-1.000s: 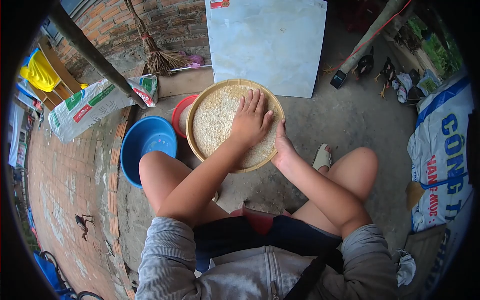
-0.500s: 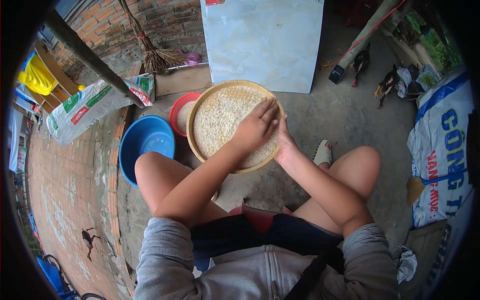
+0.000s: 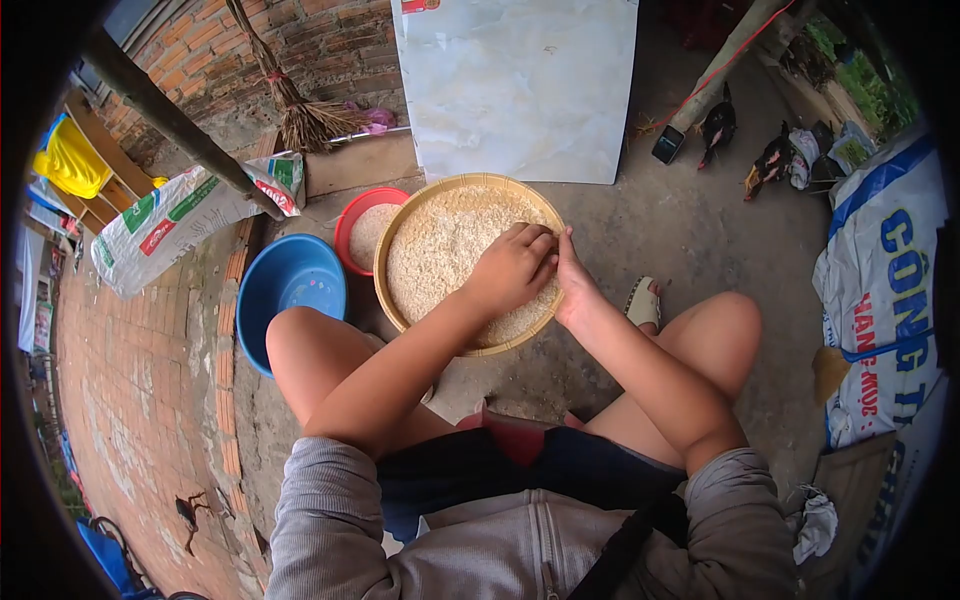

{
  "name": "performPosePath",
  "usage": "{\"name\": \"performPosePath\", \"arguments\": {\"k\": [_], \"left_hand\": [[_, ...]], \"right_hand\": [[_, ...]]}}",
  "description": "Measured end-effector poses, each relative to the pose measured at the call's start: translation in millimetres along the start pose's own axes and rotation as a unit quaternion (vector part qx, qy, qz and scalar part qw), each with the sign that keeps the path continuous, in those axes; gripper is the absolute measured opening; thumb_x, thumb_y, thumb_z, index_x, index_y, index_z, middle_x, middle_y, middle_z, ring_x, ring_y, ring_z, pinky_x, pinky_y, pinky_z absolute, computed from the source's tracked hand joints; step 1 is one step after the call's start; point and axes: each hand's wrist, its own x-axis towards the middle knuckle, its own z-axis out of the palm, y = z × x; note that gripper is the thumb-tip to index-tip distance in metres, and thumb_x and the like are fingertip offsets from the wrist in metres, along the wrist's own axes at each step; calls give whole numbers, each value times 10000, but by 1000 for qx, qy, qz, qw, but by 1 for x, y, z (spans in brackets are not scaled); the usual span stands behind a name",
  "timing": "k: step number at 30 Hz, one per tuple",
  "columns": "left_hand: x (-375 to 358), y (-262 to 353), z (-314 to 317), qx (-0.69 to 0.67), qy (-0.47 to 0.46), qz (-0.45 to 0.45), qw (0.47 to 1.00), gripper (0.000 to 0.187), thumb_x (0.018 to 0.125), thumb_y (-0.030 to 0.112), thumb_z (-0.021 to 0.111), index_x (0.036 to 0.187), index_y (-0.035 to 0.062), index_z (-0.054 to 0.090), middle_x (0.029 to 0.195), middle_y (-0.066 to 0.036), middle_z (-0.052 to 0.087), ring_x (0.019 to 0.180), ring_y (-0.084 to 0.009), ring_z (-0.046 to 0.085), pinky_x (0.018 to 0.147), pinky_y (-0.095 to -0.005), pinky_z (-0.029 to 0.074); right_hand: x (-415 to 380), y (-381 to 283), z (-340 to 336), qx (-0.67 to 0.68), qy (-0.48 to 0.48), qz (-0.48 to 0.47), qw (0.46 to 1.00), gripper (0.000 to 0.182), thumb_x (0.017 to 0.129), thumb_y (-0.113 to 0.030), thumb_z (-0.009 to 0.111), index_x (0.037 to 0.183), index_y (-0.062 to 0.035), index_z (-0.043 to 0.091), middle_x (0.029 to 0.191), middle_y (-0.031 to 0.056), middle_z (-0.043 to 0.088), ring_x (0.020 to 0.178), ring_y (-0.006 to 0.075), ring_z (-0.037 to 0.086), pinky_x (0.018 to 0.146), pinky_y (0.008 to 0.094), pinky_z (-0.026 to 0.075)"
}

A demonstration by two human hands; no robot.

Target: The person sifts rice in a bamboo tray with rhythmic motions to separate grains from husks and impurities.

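Observation:
A round woven bamboo tray [image 3: 407, 318] tilts in front of me above the ground, spread with pale grains that look like rice [image 3: 440, 245]. My right hand [image 3: 573, 283] grips the tray's right rim, its thumb at the edge and most fingers hidden underneath. Over the grains on the right side lies my left hand [image 3: 512, 266], with fingers bent inward. Its fingertips are out of sight, so what they hold cannot be made out. Just left of the tray is a red basin [image 3: 345, 235] with similar grains in it.
A blue basin [image 3: 245, 310] stands by my left knee. Behind are a leaning white board [image 3: 520, 90], a straw broom [image 3: 310, 120] and a wooden pole [image 3: 170, 115]. Chickens [image 3: 718, 125] stand at the right, near a large printed sack [image 3: 860, 310]. Another chicken [image 3: 188, 515] is on the bricks.
My left hand's fingers went from stretched out to bent, and the hand shifted slightly down. The tray sits a little lower in view. My right hand keeps hold of the rim.

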Motion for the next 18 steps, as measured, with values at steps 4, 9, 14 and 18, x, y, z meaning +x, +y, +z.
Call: {"name": "performPosePath", "arguments": {"k": [4,9,14,18], "left_hand": [[-2,6,-4,57,11,72,996,267,809,189,591,1004,8,579,986,-145,565,933,-305,539,852,-404,444],[-3,1,0,98,-12,95,991,195,834,212,579,891,26,581,878,-119,578,785,-286,587,694,-387,494],[0,-6,-5,103,-88,13,991,235,882,249,545,819,28,592,714,-133,606,632,-318,598,599,-419,495],[8,-23,2,-5,-3,-96,995,318,914,262,516,731,6,564,585,-131,585,509,-294,563,547,-397,466]], "right_hand": [[14,1,-12,15,1,20,1000,769,889,-673,274,1412,-110,298,1380,115,380,1261,224,395,1016,380,382],[31,0,-23,9,5,0,1000,806,857,-730,154,1377,-153,368,1321,99,467,1223,242,454,974,438,429],[26,-11,-19,43,7,-6,999,812,860,-723,144,1404,-150,333,1383,98,413,1267,270,406,1021,472,374],[32,-14,-27,100,38,-26,994,750,896,-655,275,1408,-108,299,1377,113,408,1250,279,433,1008,470,394]]}}
